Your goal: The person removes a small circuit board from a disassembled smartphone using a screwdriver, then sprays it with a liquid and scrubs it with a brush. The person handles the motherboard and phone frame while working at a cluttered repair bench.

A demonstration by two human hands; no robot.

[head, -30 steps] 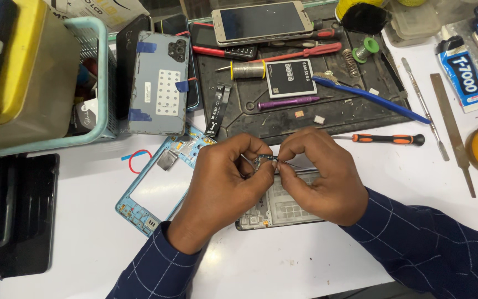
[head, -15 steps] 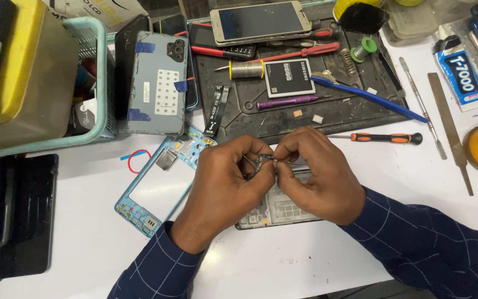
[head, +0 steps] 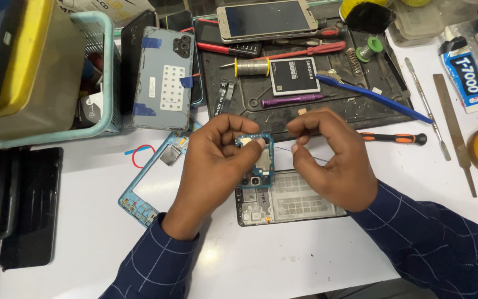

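Here, at the bench:
Left hand (head: 217, 160): thumb and fingers pinch a small blue circuit board (head: 258, 160), lifted clear.
Right hand (head: 330, 160): just beside that pinch, fingertips pressed on a thin wire-like piece (head: 305, 155); cannot tell what.
Below the pinch: opened phone chassis (head: 291, 199).
Beyond it: black mat (head: 305, 108).

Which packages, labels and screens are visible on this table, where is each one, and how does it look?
Phone: top middle, face up; dark blank screen, pale gold frame.
Battery: on the black mat; flat rectangle, white label, black edge.
Glue tube: right side; blue and white, black tip.
Phone back cover: leaning on the teal basket; grey-blue, white dotted sticker, blue tape pieces.
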